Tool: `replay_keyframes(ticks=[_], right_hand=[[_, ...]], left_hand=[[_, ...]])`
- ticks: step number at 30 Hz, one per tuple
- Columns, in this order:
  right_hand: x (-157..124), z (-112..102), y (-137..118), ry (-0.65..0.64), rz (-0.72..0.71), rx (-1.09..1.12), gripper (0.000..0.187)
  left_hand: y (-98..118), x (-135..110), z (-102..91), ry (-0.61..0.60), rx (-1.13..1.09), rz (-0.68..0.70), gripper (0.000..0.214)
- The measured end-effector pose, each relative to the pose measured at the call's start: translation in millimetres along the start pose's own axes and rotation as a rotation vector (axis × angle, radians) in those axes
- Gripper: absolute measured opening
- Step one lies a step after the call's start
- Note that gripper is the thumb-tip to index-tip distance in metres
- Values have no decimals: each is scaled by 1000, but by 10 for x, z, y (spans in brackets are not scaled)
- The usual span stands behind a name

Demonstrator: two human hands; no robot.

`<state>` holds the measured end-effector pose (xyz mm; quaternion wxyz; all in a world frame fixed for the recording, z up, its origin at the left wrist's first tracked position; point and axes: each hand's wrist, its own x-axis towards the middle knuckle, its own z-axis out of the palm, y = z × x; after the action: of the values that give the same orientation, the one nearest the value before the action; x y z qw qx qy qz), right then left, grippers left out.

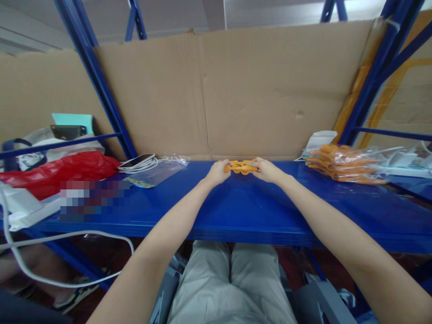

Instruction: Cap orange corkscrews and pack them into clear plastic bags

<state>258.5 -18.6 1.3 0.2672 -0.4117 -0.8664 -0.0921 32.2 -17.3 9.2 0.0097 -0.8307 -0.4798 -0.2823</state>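
Note:
Both arms reach forward over the blue shelf top (pixel 243 207). My left hand (pixel 218 172) is closed on the left end of some small orange plastic pieces (pixel 241 167), bunched together near the back of the shelf. On their right end my right hand (pixel 266 170) is closed too, thumb and fingers pinching. The pieces look looped or ring-shaped, but their exact kind is too small to make out. Fingertips of both hands are partly hidden by the pieces.
A cardboard panel (pixel 253 94) stands behind the shelf. To the left are a clear plastic bag (pixel 162 173), a phone (pixel 138 161) with a white cable and a red bag (pixel 64 173). On the right lie orange items in clear wrapping (pixel 347 164). Blue posts (pixel 101 85) frame the space.

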Motion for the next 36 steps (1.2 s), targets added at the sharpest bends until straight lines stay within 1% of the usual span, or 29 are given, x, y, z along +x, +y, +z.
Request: replay_keyframes(ticks=[3,8,11,14,16,19,22,24,27,30,36], right_hand=[[2,-11,-16,-2,-24,0,46],[-8,-26,-31,-19,28,-14,46],[-16,-12,-21,-18,27,14,45],[-10,-9,2,3,-2,44,45],[-1,-26,14,39,-3,75,46],[-1,-72,24,60,78,199,46],[-21,-106,37,-3,180,404,39],[-33,-110,54,-26,221,507,35],[-37,-99,89,-30,245,607,31],[-34,-90,122,-65,260,691,30],[-39,-82,144,-125,249,737,27]], left_hand=[[-21,3,1,-20,-35,-7,31],[-25,4,11,-1,-49,10,28],[-20,3,26,3,-64,20,26],[-35,9,43,-7,-92,14,25],[-55,19,51,-3,-110,10,26],[-91,35,59,20,-140,17,27],[-121,48,66,44,-167,19,26],[-137,53,72,54,-180,22,25],[-151,59,78,52,-196,30,24],[-152,61,80,44,-210,26,24],[-136,55,65,25,-222,9,21]])
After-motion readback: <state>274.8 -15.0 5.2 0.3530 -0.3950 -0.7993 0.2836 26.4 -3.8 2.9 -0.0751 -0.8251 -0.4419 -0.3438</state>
